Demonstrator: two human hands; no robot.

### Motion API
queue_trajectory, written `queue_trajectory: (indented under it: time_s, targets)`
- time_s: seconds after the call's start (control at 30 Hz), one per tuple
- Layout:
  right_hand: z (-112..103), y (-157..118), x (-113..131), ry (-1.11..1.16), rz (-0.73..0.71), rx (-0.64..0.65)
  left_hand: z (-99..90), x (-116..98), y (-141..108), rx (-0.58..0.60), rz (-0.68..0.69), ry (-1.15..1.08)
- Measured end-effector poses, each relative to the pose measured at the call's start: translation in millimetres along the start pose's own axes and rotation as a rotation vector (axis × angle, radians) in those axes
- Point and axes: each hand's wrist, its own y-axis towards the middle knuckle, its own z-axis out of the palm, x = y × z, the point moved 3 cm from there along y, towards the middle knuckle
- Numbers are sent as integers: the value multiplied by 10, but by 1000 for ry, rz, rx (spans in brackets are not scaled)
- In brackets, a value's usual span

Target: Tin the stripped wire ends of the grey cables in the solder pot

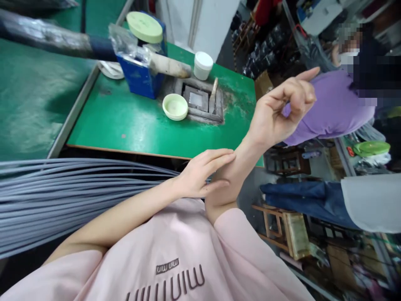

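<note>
My left hand (203, 173) lies with its fingers stretched out against the inner side of my right forearm, below the wrist. Raised to the right of the green table, my right hand (283, 106) holds nothing that I can see. Its fingers are loosely bent and one finger points out. Nearest on the table are a pale green shallow dish (175, 107) and a dark square frame (200, 100) set in the top. A narrow tool with a worn light handle (213, 94) rests across that frame.
A white tub (203, 65) and a blue box (139, 77) with a pale green lid (144, 27) stand on the green table (125, 129). Grey strands (78, 196) hang along its front edge at left. Co-workers, one in a purple shirt (332, 104), and wooden stools (296, 234) are at right.
</note>
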Motion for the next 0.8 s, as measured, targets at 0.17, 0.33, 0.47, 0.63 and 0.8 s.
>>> queue_trajectory:
  time_s: [0.17, 0.33, 0.47, 0.63, 0.8]
  targets:
    - [3, 52, 15, -87, -41, -65, 59, -13, -236, -66, 22, -21]
    - [-111, 41, -85, -182, -60, -110, 134, -28, -367, -100, -17, -79]
    - [-158, 20, 48, -251, -102, -139, 117, -15, -142, -173, -20, -169]
    - [-208, 60, 72, -145, -154, -118, 100, -7, 63, -227, 40, -241]
    - [-297, -9, -60, -149, -139, -224, 122, 14, -128, -255, 4, -240]
